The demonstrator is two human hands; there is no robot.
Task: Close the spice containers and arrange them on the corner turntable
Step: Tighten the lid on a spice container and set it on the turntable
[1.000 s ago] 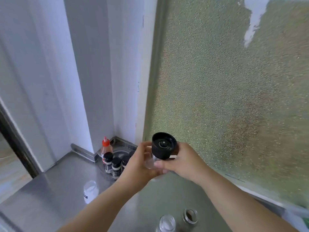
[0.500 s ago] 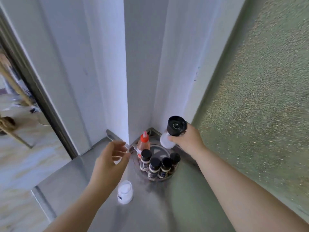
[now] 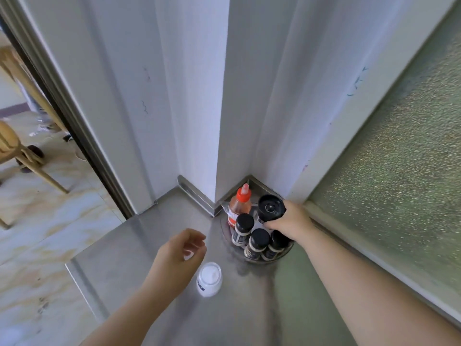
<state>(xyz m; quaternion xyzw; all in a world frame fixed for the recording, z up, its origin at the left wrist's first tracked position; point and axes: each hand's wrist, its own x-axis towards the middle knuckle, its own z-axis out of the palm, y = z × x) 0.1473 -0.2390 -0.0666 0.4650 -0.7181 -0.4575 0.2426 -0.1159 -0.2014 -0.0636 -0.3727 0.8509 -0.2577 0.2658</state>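
My right hand grips a black-capped grinder jar over the back of the round metal turntable in the counter's corner. On the turntable stand three small black-capped spice bottles and a red-capped sauce bottle. An open jar of white powder stands on the steel counter in front of the turntable, without a lid. My left hand hovers just left of that jar, fingers loosely curled, holding nothing.
White wall panels meet behind the turntable. A frosted green window runs along the right. The steel counter ends at its left edge, beyond which a tiled floor and a wooden chair show through a doorway.
My left hand let go of the grinder jar and dropped toward the open white jar. My right hand carried the grinder jar to the corner and lowered it onto the turntable's back.
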